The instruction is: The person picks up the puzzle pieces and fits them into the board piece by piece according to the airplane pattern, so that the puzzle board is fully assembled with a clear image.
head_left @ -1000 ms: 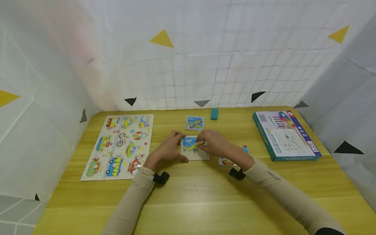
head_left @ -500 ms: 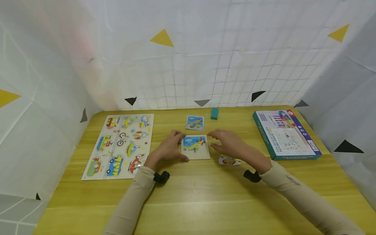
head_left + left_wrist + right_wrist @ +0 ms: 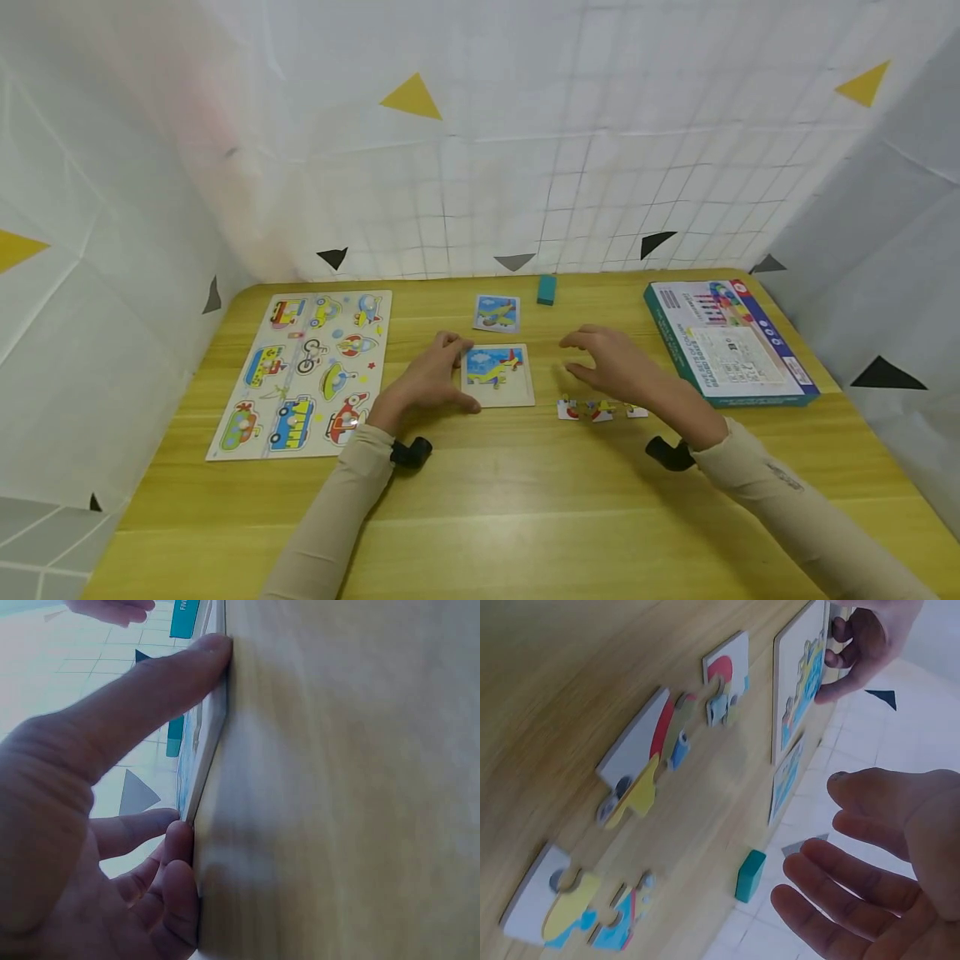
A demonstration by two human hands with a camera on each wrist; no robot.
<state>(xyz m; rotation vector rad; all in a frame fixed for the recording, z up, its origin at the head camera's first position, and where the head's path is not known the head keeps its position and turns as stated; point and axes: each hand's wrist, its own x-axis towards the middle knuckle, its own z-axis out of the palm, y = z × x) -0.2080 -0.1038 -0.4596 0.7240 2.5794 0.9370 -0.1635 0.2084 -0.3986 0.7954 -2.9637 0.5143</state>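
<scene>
A small wooden jigsaw board point(image 3: 495, 398) lies flat on the table, its upper part filled with an aeroplane picture and its lower part bare wood. My left hand point(image 3: 431, 375) holds the board by its left side, thumb at the near corner and index finger at the far one. To the right, my right hand point(image 3: 611, 362) hovers with loosely bent fingers and nothing between them. Below it lie several loose jigsaw pieces point(image 3: 602, 410), white, red, yellow and blue; the right wrist view shows one such piece point(image 3: 641, 765) plainly. The right hand covers some from the head view.
Behind the board lies an aeroplane picture card point(image 3: 497, 313), with a teal block point(image 3: 547, 290) to its right. A large vehicle peg board point(image 3: 315, 375) is on the left. A flat boxed set point(image 3: 731, 342) rests on the right, and white sheeting encloses the table.
My right hand has left the board, its fingers parting there, and moved right over the loose pieces. The aeroplane's red tail now shows on the board. My left hand has stayed put.
</scene>
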